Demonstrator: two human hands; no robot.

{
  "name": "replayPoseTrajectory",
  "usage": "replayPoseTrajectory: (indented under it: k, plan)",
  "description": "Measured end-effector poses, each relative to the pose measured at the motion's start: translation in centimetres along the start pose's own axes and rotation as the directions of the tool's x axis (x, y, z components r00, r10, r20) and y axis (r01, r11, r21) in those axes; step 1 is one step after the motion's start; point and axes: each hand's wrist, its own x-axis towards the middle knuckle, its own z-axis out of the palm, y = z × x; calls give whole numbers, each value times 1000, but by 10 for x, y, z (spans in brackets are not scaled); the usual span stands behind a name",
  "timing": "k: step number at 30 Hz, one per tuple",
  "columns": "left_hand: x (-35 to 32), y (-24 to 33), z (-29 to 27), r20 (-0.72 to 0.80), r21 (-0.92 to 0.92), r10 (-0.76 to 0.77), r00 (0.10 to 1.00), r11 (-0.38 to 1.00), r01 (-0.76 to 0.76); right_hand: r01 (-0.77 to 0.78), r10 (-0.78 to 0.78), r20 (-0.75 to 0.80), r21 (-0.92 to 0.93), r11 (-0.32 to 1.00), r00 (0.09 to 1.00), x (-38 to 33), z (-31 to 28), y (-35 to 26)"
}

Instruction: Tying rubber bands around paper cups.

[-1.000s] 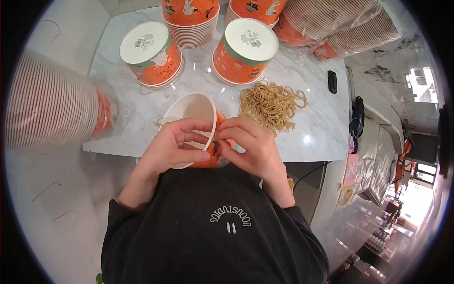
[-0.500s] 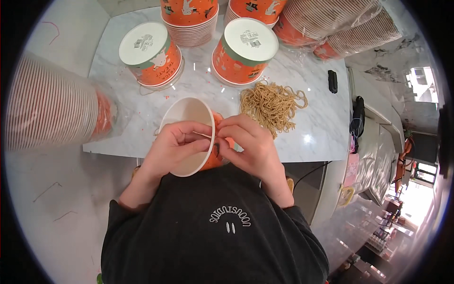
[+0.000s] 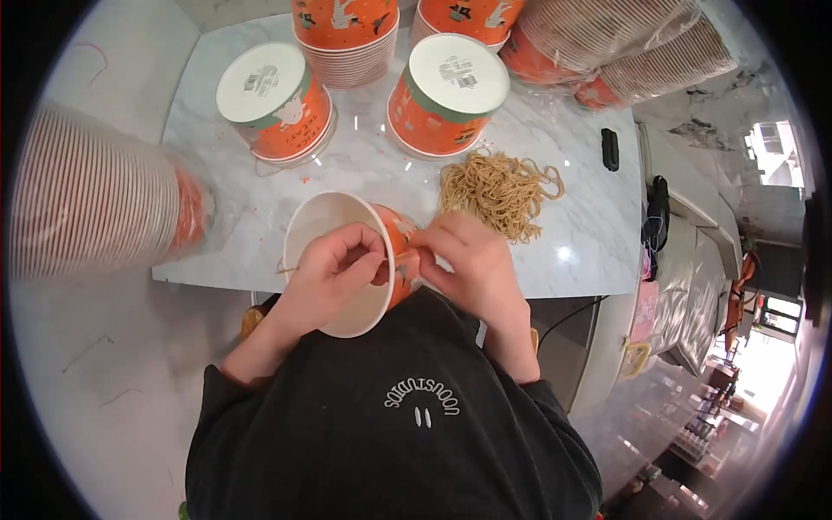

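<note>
A paper bucket (image 3: 343,208), white inside with an orange printed outside, lies tilted against my dark shirt, its mouth toward the left. My left hand (image 3: 334,269) reaches into the mouth, thumb and fingers pinched together just inside the rim; what they hold is hidden. Outside the wall, my right hand (image 3: 468,260) is closed in a pinch by the rim, with what looks like a thin strand of cord at the fingertips. A loose end of tan cord (image 3: 284,269) shows left of the bucket. Beyond my right hand lies a tangled heap of tan cords (image 3: 500,192).
Two upturned orange buckets (image 3: 282,108) (image 3: 442,104) stand farther back on the marble table (image 3: 364,156). Behind them are stacked buckets (image 3: 351,61) and plastic-wrapped stacks (image 3: 607,43). Another wrapped stack (image 3: 104,195) is at the left. A small black object (image 3: 610,149) lies at the right.
The bucket has shifted slightly left and toward me. My right hand has moved a little right, away from the rim, while my left hand stays inside the mouth.
</note>
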Motion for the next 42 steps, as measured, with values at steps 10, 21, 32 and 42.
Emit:
replayPoseTrajectory:
  k: [10,21,32,42]
  plan:
    - [2,6,25,-68,37,169,983,985,-167,-161,279,-211,449,879,937,-3,-4,-15]
    - [27,51,26,184,747,585,790,439,-500,60,-18,-281,140,988,960,-4,7,2]
    - [67,50,1,278,853,380,882,325,-409,66,-33,-125,267,961,992,2,-4,37]
    - [30,67,12,71,857,275,959,475,-200,180,-151,-125,261,948,981,0,11,30]
